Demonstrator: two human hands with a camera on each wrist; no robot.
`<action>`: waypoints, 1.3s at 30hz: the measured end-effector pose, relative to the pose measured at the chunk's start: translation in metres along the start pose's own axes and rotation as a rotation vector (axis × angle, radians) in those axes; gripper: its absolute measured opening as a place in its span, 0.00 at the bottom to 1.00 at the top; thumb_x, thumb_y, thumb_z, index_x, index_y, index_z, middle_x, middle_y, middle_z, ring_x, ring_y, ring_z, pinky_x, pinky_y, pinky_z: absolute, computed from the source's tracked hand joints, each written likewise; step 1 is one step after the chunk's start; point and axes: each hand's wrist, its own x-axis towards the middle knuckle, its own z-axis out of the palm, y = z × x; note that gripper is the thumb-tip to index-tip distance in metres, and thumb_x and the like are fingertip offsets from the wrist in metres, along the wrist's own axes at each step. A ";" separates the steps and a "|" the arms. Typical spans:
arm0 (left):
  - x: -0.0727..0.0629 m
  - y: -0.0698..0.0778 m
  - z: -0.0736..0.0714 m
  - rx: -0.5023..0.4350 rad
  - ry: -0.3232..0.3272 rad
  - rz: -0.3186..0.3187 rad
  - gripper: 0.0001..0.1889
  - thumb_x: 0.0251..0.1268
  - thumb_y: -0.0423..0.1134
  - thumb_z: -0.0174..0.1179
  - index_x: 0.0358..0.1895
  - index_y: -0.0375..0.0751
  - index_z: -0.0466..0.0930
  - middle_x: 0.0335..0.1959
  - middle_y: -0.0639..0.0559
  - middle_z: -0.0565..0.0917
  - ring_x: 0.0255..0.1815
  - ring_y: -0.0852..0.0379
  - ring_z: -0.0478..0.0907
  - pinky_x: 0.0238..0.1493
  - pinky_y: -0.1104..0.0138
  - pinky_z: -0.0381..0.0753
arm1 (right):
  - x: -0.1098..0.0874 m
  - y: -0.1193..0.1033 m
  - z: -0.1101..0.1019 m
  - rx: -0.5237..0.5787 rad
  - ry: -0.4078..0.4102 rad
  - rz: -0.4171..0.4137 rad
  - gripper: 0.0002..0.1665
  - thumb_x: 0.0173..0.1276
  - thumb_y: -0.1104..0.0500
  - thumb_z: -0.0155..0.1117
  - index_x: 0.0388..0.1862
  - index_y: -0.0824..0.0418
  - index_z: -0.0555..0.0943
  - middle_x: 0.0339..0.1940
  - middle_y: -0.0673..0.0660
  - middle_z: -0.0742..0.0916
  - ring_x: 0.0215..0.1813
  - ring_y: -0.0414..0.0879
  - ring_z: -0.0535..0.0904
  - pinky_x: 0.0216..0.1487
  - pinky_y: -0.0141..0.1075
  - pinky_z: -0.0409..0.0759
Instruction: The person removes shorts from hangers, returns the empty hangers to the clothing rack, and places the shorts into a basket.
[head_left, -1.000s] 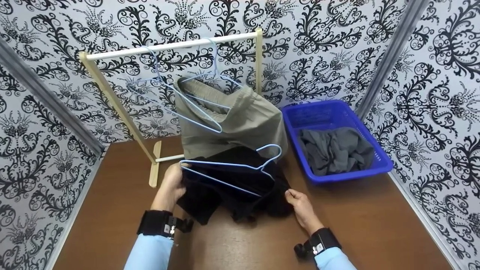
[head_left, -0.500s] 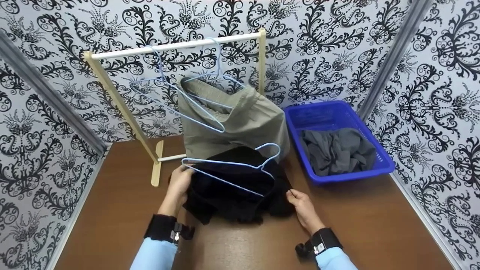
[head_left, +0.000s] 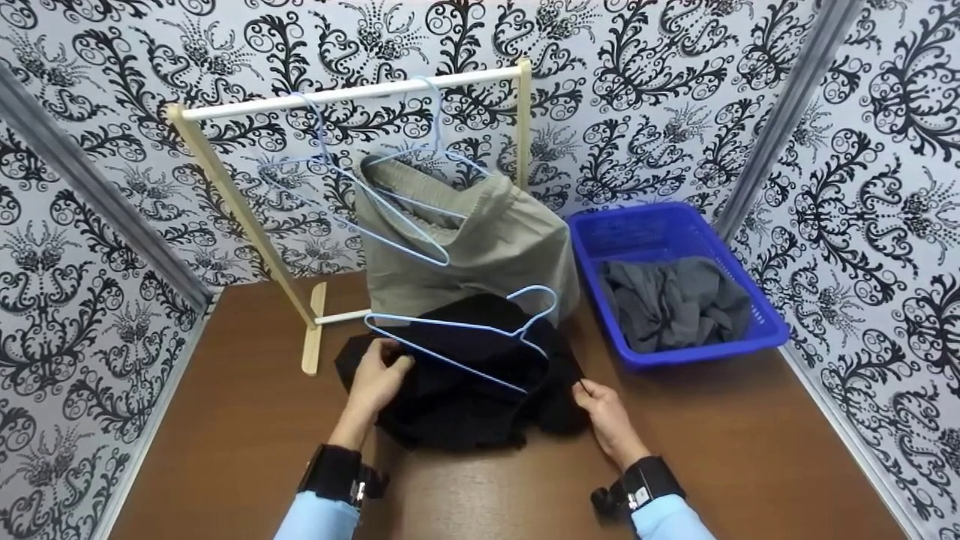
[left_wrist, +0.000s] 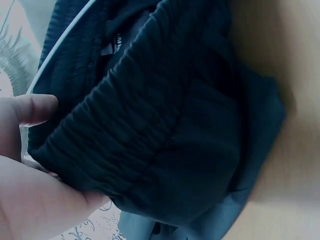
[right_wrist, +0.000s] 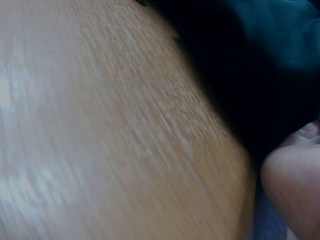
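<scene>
Black elastic-waist shorts (head_left: 457,412) lie bunched above the table in the head view, their waistband (left_wrist: 115,105) gathered in the left wrist view. A light blue hanger (head_left: 442,326) lies across the waist opening. Its right end is hidden inside the cloth, while its left end sticks out above the left hand. My left hand (head_left: 381,375) grips the waistband at the left, thumb and fingers on the cloth beneath the hanger's left corner. At the right side, my right hand (head_left: 606,416) pinches the shorts' edge; the right wrist view shows only part of this hand (right_wrist: 295,180).
Behind stands a wooden rack (head_left: 247,217) with a white rail (head_left: 352,94). From it hang a bare blue hanger (head_left: 397,236) and khaki elastic-waist bottoms (head_left: 517,232) on another hanger. A blue basket (head_left: 626,360) at the right holds grey cloth (head_left: 675,304).
My left hand has shifted from the hanger's left corner down and right onto the waistband, and the cloth's left side has spread outward. My right hand keeps its pinch almost unmoved.
</scene>
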 end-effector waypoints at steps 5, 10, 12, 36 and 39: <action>-0.006 -0.002 0.003 0.116 0.017 0.123 0.23 0.65 0.35 0.62 0.61 0.26 0.74 0.57 0.30 0.80 0.63 0.34 0.76 0.67 0.45 0.72 | 0.000 0.001 0.000 -0.024 -0.010 -0.026 0.17 0.78 0.68 0.55 0.26 0.70 0.74 0.28 0.51 0.78 0.38 0.43 0.74 0.45 0.30 0.72; -0.014 -0.002 0.004 0.226 0.092 0.225 0.22 0.64 0.33 0.63 0.59 0.26 0.76 0.51 0.32 0.80 0.54 0.36 0.79 0.58 0.45 0.77 | 0.000 0.003 -0.001 -0.032 -0.017 -0.044 0.20 0.79 0.67 0.55 0.22 0.69 0.69 0.25 0.51 0.73 0.35 0.43 0.71 0.41 0.31 0.69; -0.017 -0.002 0.006 0.269 0.147 0.297 0.20 0.63 0.32 0.64 0.56 0.26 0.78 0.48 0.33 0.80 0.51 0.36 0.79 0.55 0.45 0.78 | 0.001 0.003 -0.001 -0.030 -0.010 -0.035 0.20 0.79 0.67 0.55 0.22 0.68 0.70 0.26 0.53 0.74 0.35 0.44 0.72 0.41 0.31 0.70; -0.019 0.048 0.014 0.510 0.384 1.090 0.21 0.54 0.31 0.65 0.53 0.30 0.82 0.57 0.38 0.82 0.56 0.38 0.79 0.61 0.47 0.75 | 0.000 0.002 -0.001 -0.039 0.009 -0.009 0.17 0.78 0.68 0.57 0.26 0.74 0.73 0.28 0.54 0.77 0.37 0.43 0.74 0.45 0.30 0.72; -0.016 0.049 0.018 0.558 0.352 1.085 0.23 0.55 0.32 0.67 0.57 0.32 0.82 0.60 0.38 0.81 0.60 0.39 0.78 0.65 0.46 0.73 | 0.000 0.003 -0.001 -0.051 -0.007 -0.011 0.20 0.79 0.67 0.56 0.23 0.71 0.69 0.27 0.53 0.74 0.37 0.44 0.72 0.44 0.31 0.71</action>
